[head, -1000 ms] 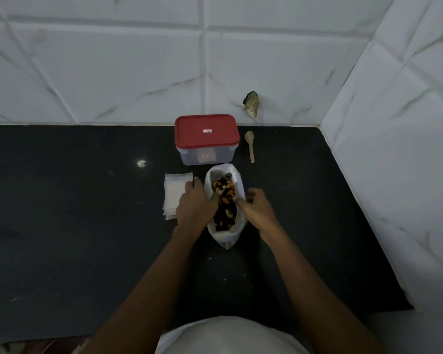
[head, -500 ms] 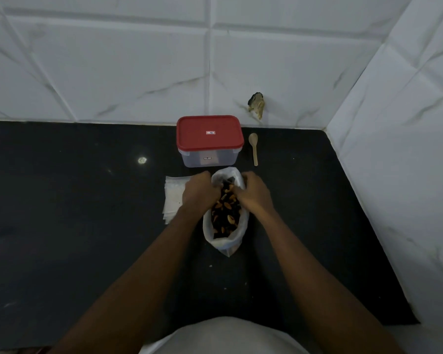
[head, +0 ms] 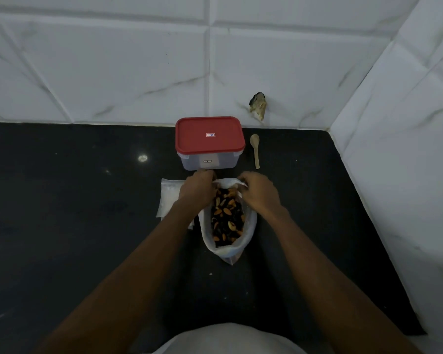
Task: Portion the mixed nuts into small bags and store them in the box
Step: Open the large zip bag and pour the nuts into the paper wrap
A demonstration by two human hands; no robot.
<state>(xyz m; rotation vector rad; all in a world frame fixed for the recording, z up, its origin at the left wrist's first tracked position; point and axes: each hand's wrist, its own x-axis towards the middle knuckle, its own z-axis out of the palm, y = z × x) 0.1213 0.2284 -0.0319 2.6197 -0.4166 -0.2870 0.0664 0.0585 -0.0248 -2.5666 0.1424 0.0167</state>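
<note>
Head view: both hands are at the far end of the big bag's mouth. The left hand [head: 198,186] has its fingers curled over the far-left corner of the rim, and the right hand [head: 260,191] pinches the folded white edge at the far-right corner. The fingertips are hidden behind the backs of the hands, so how firm either grip is cannot be told. Between and just nearer than the hands lies the big bag [head: 228,252], its mouth held wide. The mixed nuts [head: 226,218] show inside, filling most of its length.

Just to the left of the left hand, partly under its wrist, sits a flat stack of small bags [head: 169,200]. They look unfilled and untouched. Just beyond the hands stands the box [head: 207,163], its red lid [head: 210,135] on. Through the clear wall nothing can be made out inside. Beyond the right hand and beside the box lies a wooden spoon [head: 255,149], apart from both hands. All of this rests on a dark counter [head: 62,226] that runs to a tiled wall [head: 113,72].

By this layout the task seems barely begun. The supply bag is being opened, while no portion has been scooped, no small bag filled or sealed, and the box is not yet opened.
</note>
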